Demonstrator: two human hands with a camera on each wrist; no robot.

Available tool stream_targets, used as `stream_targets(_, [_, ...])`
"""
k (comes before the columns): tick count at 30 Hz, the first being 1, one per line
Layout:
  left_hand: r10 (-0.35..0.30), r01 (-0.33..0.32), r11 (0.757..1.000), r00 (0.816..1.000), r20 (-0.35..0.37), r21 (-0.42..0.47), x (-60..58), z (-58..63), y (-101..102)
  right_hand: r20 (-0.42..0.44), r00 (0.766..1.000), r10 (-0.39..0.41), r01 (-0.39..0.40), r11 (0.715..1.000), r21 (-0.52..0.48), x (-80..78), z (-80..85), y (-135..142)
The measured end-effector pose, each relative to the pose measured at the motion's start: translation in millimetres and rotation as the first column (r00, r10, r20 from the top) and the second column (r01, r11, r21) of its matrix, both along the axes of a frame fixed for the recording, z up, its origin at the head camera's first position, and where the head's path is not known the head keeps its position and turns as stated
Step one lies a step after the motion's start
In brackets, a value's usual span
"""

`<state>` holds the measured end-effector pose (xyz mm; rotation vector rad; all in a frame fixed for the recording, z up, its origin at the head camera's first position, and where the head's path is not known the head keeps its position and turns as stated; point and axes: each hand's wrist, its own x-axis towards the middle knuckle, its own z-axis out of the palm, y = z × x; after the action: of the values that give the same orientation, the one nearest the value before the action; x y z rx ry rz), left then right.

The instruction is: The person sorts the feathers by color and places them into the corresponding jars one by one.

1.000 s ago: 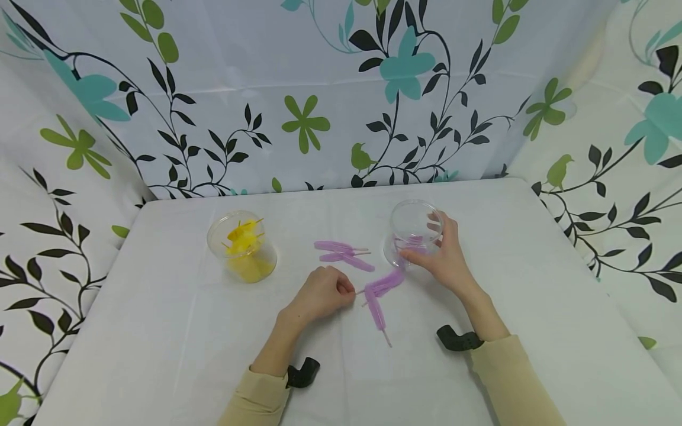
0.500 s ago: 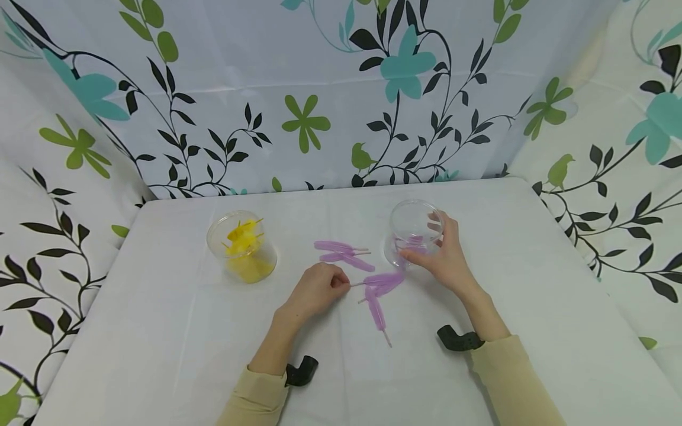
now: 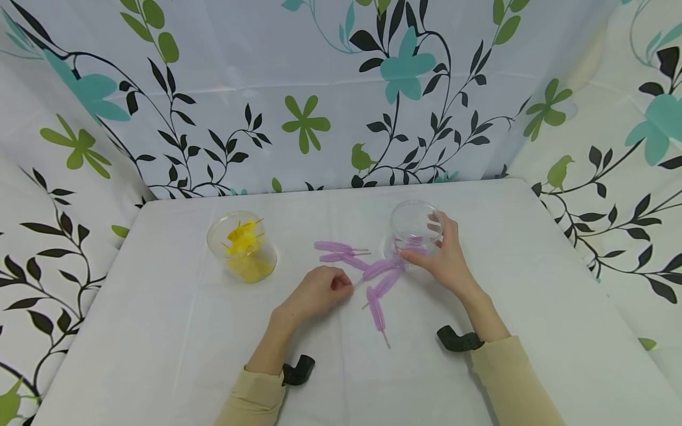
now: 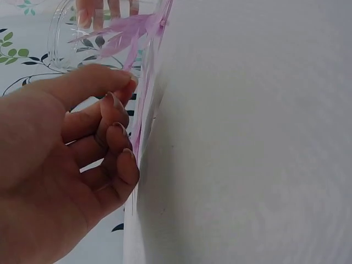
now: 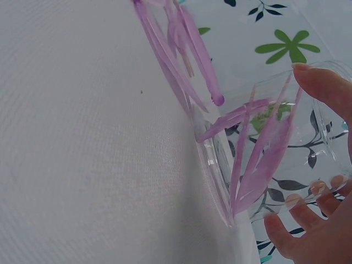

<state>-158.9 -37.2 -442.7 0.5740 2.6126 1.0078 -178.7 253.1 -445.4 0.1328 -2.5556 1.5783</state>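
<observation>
My left hand (image 3: 314,294) pinches the thin quill of a light purple feather (image 3: 379,269) between thumb and fingertips, low over the white table. The feather's vane points away to the right, its tip close to the base of a clear plastic cup (image 3: 409,220). My right hand (image 3: 443,251) grips that cup around its side, thumb in front and fingers behind. Inside it stand several purple feathers (image 5: 267,159). Loose purple feathers lie near the left hand: one (image 3: 376,309) in front, one (image 3: 391,281) beside the held feather, and a crossed pair (image 3: 341,254) behind.
On the left stands another clear cup (image 3: 215,239) with yellow feathers (image 3: 246,244) in it. White curtains (image 3: 224,71) printed with leaves and flowers hang behind the table and at both sides. A black wrist mount (image 3: 299,371) sits on each forearm.
My left hand has taken up a purple feather by the quill, drawn it left, then shifted slightly right. The feather now angles up toward the cup. My right hand keeps its place.
</observation>
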Motion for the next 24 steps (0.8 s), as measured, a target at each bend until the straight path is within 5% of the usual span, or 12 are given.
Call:
stream_targets(13, [0.095,-0.095,0.99,0.995,0.006,0.109,-2.9,5.0,-2,-0.004,1.0,0.001,-0.001,1.0,0.002,-0.4,-1.3,1])
stream_targets(24, [0.189,-0.183,0.955,0.982,-0.003,0.235,-5.3,19.3,-12,0.004,1.0,0.0,0.0,1.0,0.021,-0.8,-0.9,0])
